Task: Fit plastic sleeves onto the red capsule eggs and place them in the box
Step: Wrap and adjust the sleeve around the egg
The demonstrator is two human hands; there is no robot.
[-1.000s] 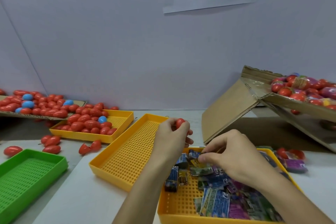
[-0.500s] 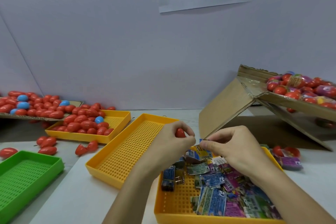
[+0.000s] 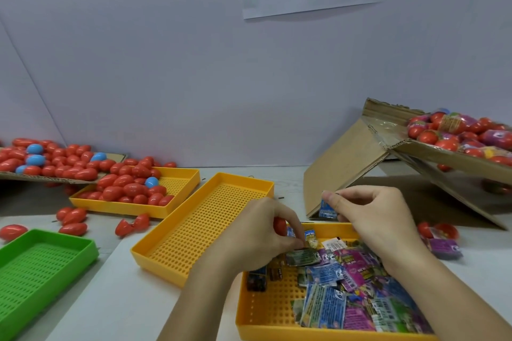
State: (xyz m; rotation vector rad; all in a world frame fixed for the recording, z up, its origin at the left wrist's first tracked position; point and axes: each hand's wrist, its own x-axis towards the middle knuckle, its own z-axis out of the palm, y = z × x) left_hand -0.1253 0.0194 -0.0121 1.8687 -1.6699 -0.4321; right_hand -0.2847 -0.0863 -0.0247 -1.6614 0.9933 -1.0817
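Left hand (image 3: 257, 232) curled round a red capsule egg (image 3: 279, 225), fingertips dipping to the sleeves at the far edge of the nearest yellow tray (image 3: 266, 310). Right hand (image 3: 371, 219) raised just above that tray's far edge, thumb and forefinger pinching a blue printed plastic sleeve (image 3: 326, 209) that hangs down in front of the cardboard flap (image 3: 340, 169). Apart from each other, egg and pinched sleeve, the egg lower and to the left.

Beneath both wrists, a loose heap of flat printed sleeves (image 3: 357, 293) in blue, purple and green, filling the right half of the nearest tray. Touching that tray's left corner, a second yellow perforated tray (image 3: 155, 255), set at an angle. Further left, at the worktop's near left edge, a green perforated tray (image 3: 50, 241).

Toward the far left edge, a third yellow tray (image 3: 182, 183) with a pile of bare red eggs (image 3: 124, 188) and one blue egg (image 3: 151, 181); more red and blue eggs spilling off a cardboard sheet (image 3: 55, 179) behind it, a few strays on the worktop (image 3: 116, 304).

At the far right, tilted cardboard box (image 3: 443, 153) holding sleeved eggs (image 3: 454, 133); two more sleeved eggs (image 3: 440, 238) lying on the worktop by the nearest tray's right corner.
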